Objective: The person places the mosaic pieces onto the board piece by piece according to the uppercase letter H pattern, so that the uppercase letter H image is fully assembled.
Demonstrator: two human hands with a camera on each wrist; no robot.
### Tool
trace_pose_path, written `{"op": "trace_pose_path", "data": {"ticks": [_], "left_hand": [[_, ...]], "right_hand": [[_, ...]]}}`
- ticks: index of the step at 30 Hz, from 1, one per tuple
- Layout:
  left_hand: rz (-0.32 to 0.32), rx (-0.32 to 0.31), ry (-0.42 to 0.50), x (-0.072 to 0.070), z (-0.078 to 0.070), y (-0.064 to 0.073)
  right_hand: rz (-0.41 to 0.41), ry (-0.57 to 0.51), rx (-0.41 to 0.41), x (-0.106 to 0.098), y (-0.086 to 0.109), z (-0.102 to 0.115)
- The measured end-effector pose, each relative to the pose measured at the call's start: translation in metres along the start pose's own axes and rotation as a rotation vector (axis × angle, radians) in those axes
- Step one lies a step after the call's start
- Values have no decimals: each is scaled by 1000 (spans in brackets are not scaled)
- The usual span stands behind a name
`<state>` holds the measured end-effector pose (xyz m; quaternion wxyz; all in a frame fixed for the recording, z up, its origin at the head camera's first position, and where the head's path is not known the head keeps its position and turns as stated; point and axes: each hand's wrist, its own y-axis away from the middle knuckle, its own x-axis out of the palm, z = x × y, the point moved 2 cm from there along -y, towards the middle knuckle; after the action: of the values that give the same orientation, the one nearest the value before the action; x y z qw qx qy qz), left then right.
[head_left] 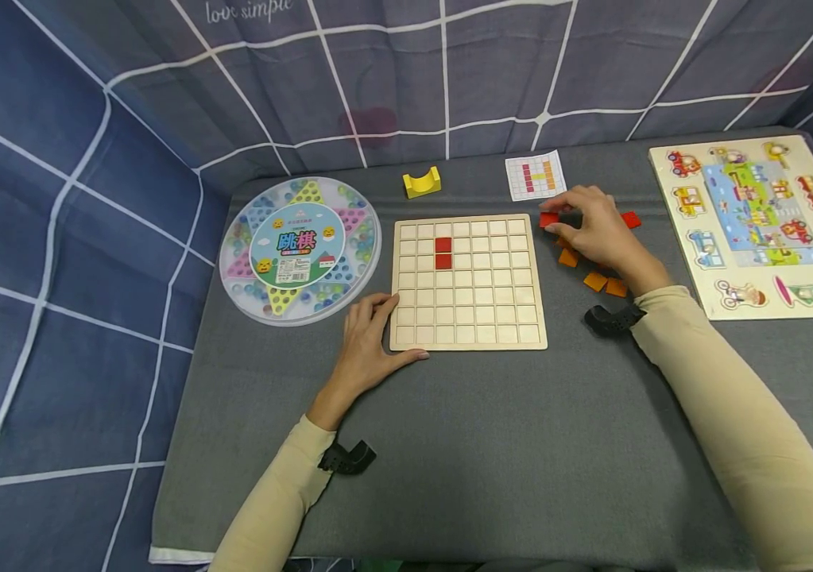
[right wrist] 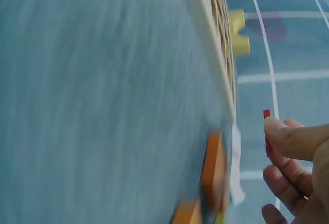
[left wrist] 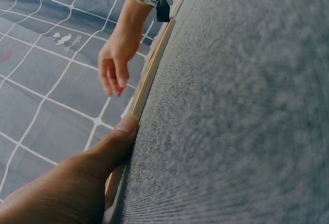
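Observation:
A wooden grid board (head_left: 485, 312) lies on the grey cloth, with two red tiles (head_left: 443, 253) one above the other in its upper left part. My left hand (head_left: 365, 345) rests at its near left corner, thumb along the front edge and fingers against the left side. Right of the board, my right hand (head_left: 592, 226) pinches a red square tile (right wrist: 267, 113) between thumb and fingers, raised above the cloth in the right wrist view. Beneath and beside that hand lie several orange tiles (head_left: 595, 281) and another red tile (head_left: 631, 219), partly hidden.
A pattern card (head_left: 516, 181) with red and yellow squares lies behind the board, near a yellow arched block (head_left: 422, 185). A round Chinese checkers box (head_left: 296, 238) stands at left. A wooden picture puzzle (head_left: 731, 278) is at far right. Checked cloth (head_left: 406, 79) hangs behind.

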<state>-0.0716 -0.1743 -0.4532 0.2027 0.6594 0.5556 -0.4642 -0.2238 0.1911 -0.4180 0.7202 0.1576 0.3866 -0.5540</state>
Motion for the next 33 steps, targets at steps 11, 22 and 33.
{"op": "trace_pose_path", "data": {"ticks": [11, 22, 33], "left_hand": [[-2, -1, 2, 0, 0, -1], [37, -34, -6, 0, 0, 0], [22, -23, -6, -1, 0, 0]], "right_hand": [[66, -24, -164, 49, -6, 67], [184, -69, -180, 93, -5, 104], [195, -28, -173, 110, -6, 102]]}}
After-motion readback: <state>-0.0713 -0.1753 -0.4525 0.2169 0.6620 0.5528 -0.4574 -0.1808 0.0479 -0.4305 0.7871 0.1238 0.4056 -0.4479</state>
